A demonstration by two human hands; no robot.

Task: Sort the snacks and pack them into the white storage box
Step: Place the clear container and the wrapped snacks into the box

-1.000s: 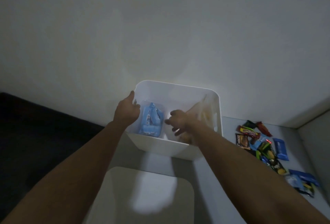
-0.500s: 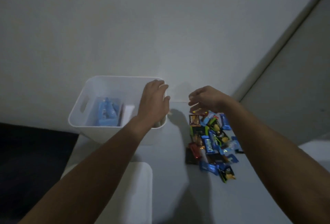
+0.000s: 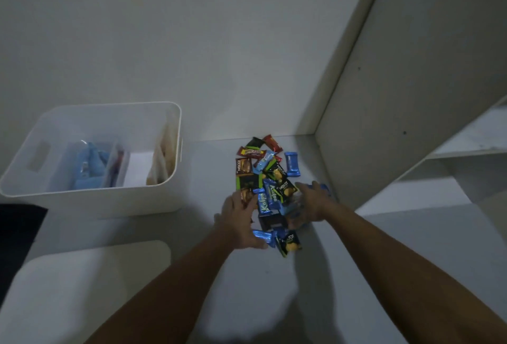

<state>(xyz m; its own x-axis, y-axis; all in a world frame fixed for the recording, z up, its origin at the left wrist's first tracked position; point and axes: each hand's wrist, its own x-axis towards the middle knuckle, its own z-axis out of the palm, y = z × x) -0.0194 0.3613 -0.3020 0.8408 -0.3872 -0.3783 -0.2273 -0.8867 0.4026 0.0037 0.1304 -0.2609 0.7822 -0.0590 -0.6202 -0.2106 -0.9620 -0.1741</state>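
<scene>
The storage box [image 3: 90, 201] at left looked like smooth, matt white plastic. The snack wrappers [image 3: 270, 179] at centre were glossy, crinkled foil. The tabletop [image 3: 205, 173] appeared smooth and matt.

Dim, bluish, wide-angle view bends at the edges; soft shadows, slight blur.

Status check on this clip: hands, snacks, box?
Left hand and right hand flank snack pile, grip unclear. White storage box left, blue packets inside. Nothing blocking.

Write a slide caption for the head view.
Both hands reach into the snack pile beside the white storage box.
</scene>
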